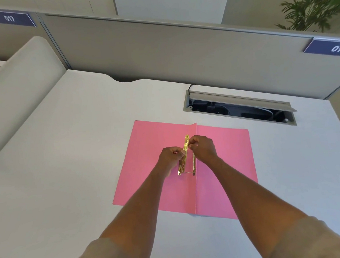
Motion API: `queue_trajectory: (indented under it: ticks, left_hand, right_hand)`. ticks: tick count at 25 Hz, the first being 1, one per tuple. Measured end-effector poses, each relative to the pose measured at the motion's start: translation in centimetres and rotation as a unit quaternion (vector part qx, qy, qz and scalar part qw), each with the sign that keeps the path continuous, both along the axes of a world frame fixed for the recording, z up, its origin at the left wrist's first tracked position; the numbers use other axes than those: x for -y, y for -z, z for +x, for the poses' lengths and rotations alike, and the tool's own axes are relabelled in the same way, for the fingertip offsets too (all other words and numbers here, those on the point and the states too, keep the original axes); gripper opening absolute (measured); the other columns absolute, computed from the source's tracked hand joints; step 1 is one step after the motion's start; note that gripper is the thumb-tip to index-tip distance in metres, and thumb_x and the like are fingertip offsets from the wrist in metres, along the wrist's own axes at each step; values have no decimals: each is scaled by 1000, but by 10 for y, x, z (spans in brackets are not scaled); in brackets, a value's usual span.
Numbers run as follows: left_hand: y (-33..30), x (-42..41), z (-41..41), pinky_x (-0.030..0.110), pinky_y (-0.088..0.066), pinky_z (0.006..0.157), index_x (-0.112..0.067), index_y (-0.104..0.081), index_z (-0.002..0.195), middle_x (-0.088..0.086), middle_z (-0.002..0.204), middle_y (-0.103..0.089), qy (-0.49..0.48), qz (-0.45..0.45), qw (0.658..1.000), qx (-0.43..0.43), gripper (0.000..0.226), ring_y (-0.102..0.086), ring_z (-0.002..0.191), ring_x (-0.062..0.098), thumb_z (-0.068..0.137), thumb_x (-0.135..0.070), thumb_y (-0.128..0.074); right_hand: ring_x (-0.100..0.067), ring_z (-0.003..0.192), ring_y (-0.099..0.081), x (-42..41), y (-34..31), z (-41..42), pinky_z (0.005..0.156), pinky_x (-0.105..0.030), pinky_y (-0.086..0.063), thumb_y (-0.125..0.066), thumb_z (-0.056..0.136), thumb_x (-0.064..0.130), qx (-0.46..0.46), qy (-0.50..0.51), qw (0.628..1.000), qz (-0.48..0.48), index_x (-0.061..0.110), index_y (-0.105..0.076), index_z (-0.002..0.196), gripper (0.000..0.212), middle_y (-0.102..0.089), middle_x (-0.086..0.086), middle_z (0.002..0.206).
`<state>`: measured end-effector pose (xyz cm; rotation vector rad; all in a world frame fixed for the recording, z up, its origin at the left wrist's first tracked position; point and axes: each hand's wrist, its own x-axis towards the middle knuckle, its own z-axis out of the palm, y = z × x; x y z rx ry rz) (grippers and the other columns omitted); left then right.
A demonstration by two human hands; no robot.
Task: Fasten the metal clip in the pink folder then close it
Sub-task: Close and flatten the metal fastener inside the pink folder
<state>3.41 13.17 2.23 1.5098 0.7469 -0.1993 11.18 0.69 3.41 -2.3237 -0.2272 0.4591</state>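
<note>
The pink folder [160, 170] lies open and flat on the white desk [65, 157], spine crease running away from me, left flap a little wider in view than the right. Behind it sits the cable hatch [238, 109] with its lid propped up, well apart from the work.

I have both hands over the crease near its middle. My left hand [170, 157] is curled, thumb and fingers pinched on the long gold strip of the metal clip [184, 155], which stands tilted off the paper instead of lying flat. My right hand [204, 147] is also curled, its fingertips closed just beside the upper part of that strip; whether they hold a prong or only steady the bar I cannot tell, since the fingers hide it. A second, thinner gold piece [194, 163] lies along the crease, joined to the raised strip at the near end by a fine wire-like prong.

My reading: the clip is not yet fastened, and the folder has still to be closed.

What worries me from here:
- the prong may miss its hole in the bar if I bring the strip down skewed, and then bend
- the folder is held by nothing but the clip, so a sideways push could slide it across the desk
- closing the flap before the strip lies flat would leave a bulge at the spine
</note>
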Motion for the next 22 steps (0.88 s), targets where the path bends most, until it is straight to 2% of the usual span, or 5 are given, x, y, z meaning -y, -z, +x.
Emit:
queue_trajectory:
  ticks: [8,12,14,17,22]
  left_hand:
    - [4,2,3,22,-45,59,-3,-76,98,3,76,-65,-8,18,1000,-13,12,-54,64,12,94,-11,-67]
    - [1,3,5,22,-45,59,-10,-74,92,-1,73,-64,-24,6,999,-22,8,-55,64,11,94,-10,-67]
    - [1,3,6,19,-45,58,-10,-73,94,-2,73,-64,-22,5,1000,-21,7,-55,64,10,94,-11,-67]
    - [-1,5,6,12,-46,48,-6,-74,100,-2,72,-63,-20,3,1000,-20,10,-54,61,9,95,-11,-67]
    - [2,8,6,20,-44,57,-6,-75,100,-1,74,-65,-25,13,999,-23,11,-56,63,10,94,-11,-68]
  right_hand:
    - [-10,80,-61,13,3,-23,63,-15,-42,-63,87,1,0,56,995,79,13,-69,94,15,-67,5,85]
    - [-12,76,-63,41,7,-55,66,-14,-46,-64,84,-4,-14,-28,995,91,17,-72,86,23,-69,7,85]
    - [-14,84,-63,55,9,-71,73,-15,-49,-66,84,-4,24,-86,993,76,17,-74,94,25,-69,2,98]
    - [-8,86,-61,65,14,-93,79,-22,-52,-70,86,7,100,-155,983,10,24,-72,107,27,-66,10,113]
    - [-13,89,-63,49,14,-100,72,-28,-50,-60,94,21,167,-146,974,-46,25,-71,103,15,-66,11,110]
